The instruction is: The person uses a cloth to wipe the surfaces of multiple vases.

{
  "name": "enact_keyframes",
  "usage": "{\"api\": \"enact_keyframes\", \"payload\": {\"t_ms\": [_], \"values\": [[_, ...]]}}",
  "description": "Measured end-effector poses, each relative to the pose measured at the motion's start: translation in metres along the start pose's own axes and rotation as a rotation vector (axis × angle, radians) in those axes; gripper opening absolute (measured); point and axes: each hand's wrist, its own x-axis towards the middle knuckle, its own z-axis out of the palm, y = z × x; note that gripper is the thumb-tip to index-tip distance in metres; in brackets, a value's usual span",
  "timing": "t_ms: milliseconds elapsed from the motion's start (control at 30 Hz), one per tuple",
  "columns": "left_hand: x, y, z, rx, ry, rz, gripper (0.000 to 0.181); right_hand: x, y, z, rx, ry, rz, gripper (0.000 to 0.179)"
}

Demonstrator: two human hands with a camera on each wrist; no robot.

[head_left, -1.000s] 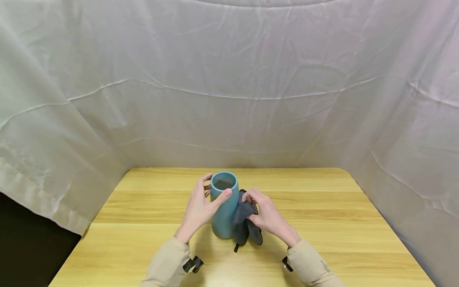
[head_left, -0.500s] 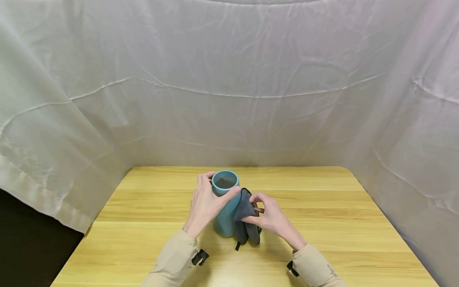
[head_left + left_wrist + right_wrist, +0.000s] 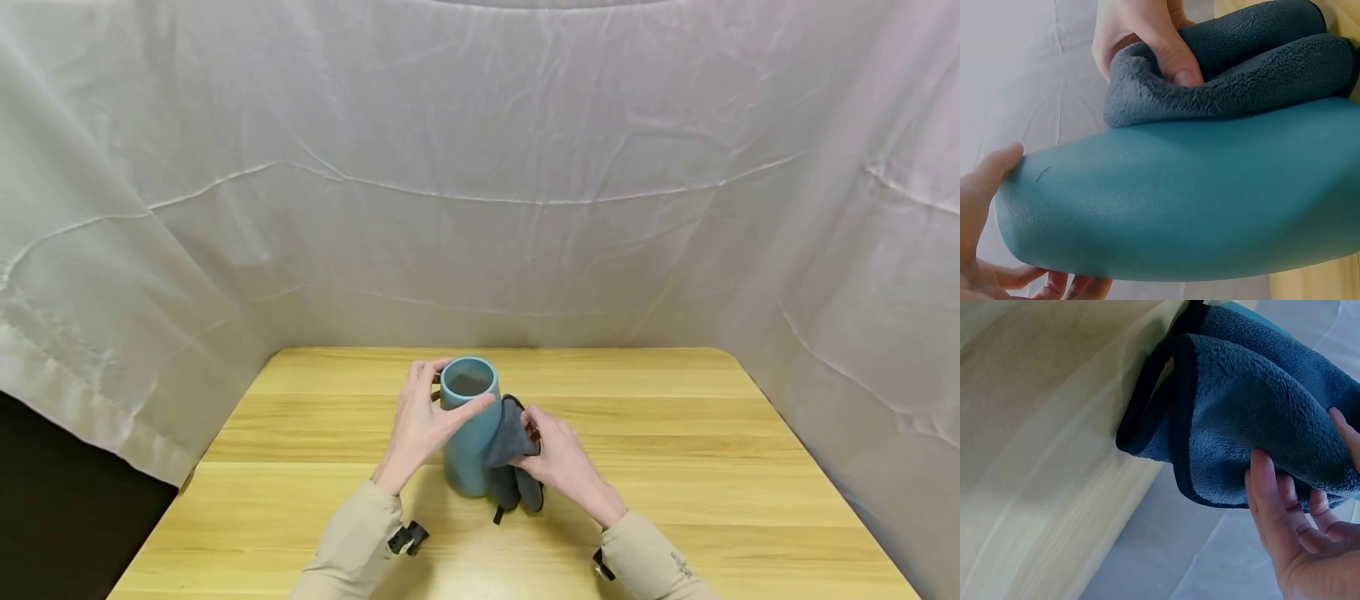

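Your left hand (image 3: 417, 423) curls its fingers round the blue vase (image 3: 468, 450). Your right hand (image 3: 564, 457) pinches grey cloth (image 3: 508, 440) against its side!

Head view: high, facing forward-down, well back. Wrist views: close, tilted sideways; both share cloth (image 3: 1254, 81), perhaps vase (image 3: 1179, 200).

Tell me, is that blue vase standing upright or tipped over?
Upright: in the head view, the blue vase stands base-down on the table, its mouth facing up.
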Motion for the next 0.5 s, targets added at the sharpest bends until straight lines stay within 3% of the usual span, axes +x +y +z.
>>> {"api": "enact_keyframes", "payload": {"t_ms": [167,500], "values": [[0.001,-0.005,-0.007,-0.084,-0.058,0.006,0.063,0.002,0.003,0.000,0.047,-0.016,-0.020,0.036],[0.003,-0.014,-0.017,-0.156,-0.148,0.029,0.072,0.004,0.009,0.001,0.086,0.000,-0.040,0.036]]}}
